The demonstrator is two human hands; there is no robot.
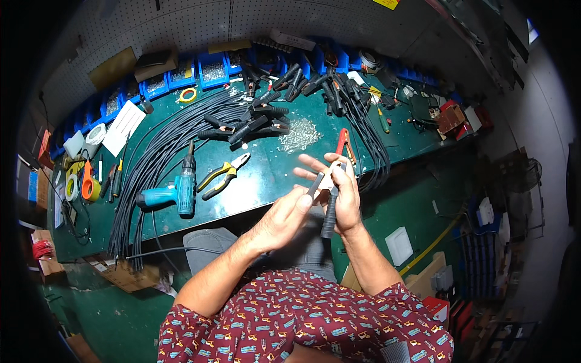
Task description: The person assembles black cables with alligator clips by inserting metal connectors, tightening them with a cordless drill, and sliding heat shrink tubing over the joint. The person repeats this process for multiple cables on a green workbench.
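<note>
Hands (346, 209) together, gripping black clamp (329, 219) | by near edge of bench (263, 175) | pliers (226, 175) apart, left

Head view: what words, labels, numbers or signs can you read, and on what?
None is legible.
White sheet: faint marks, too small to read.
Yellow sign, top edge: cut off, too blurred.
Long pale box: marks too blurred.
Held clamp: no lettering visible.

Left hand (289, 213) and right hand (347, 202) close together, both in a grip, bare forearms (227, 266) angled inward, reaching up from below
</note>
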